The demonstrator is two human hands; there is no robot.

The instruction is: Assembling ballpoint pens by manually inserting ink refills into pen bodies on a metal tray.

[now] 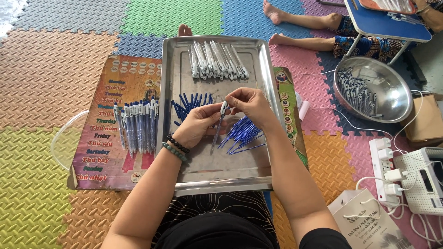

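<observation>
- One steel tray [258, 138] on the foam floor mat [46, 69] holds three piles: white pen barrels [217, 60], dark blue parts [191, 102], blue refills [242, 131]; counts unclear.
- One steel bowl [392, 103] at right holds more pens, too small to count.
- About eight assembled pens [137, 127] lie on a poster [101, 138].
- Left hand [196, 124] and right hand [249, 102] both pinch one pen [220, 122] above the tray's middle.

Bare forearms; left wrist [175, 148] at frame centre: two bead bracelets, one black, one green. Lower centre: black garment, possibly patterned.
</observation>
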